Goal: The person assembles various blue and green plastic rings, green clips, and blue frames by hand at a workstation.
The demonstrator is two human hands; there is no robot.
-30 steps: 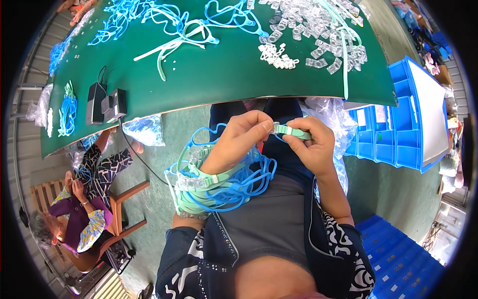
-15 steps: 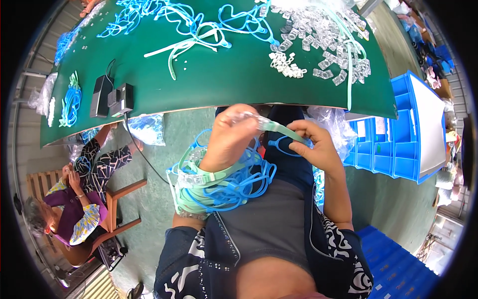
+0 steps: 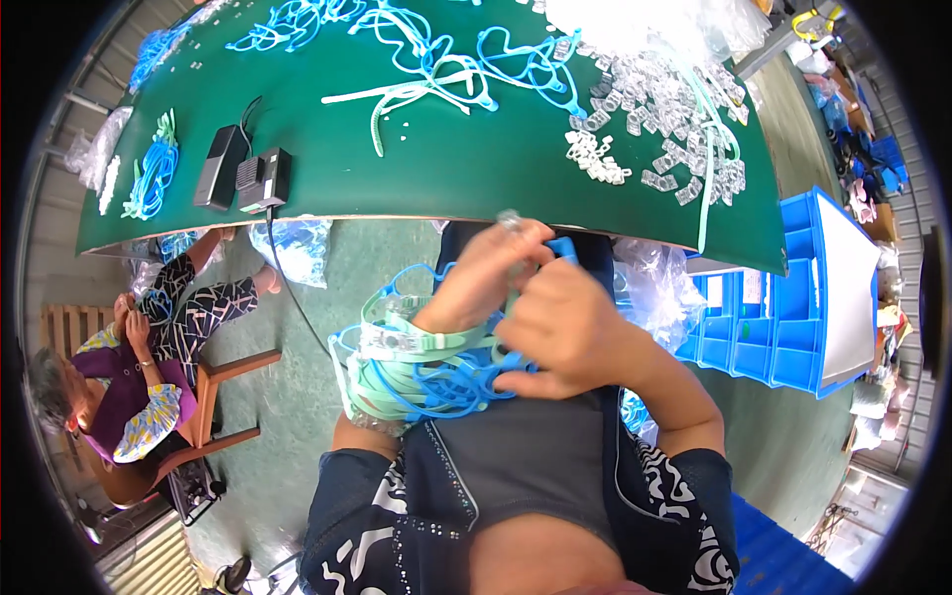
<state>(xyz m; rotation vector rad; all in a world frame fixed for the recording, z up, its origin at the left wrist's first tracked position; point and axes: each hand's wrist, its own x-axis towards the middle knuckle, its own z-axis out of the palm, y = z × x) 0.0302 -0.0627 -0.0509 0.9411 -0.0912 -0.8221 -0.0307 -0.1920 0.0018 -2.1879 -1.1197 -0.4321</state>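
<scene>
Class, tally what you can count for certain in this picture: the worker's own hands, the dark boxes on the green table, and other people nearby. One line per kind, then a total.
Worker's own hands: 2, the left hand and right hand, both closed on the blue and green bands.
Dark boxes on the green table: 2
Other people: 1
Total: 5

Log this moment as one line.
left hand: pinching clear clip | right hand: on blue strap | strap bundle: looped on left wrist

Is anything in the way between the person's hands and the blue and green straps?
Nothing visible. The left hand and right hand already touch the straps; the bundle of loops hangs around the left wrist, below the green table edge.
</scene>
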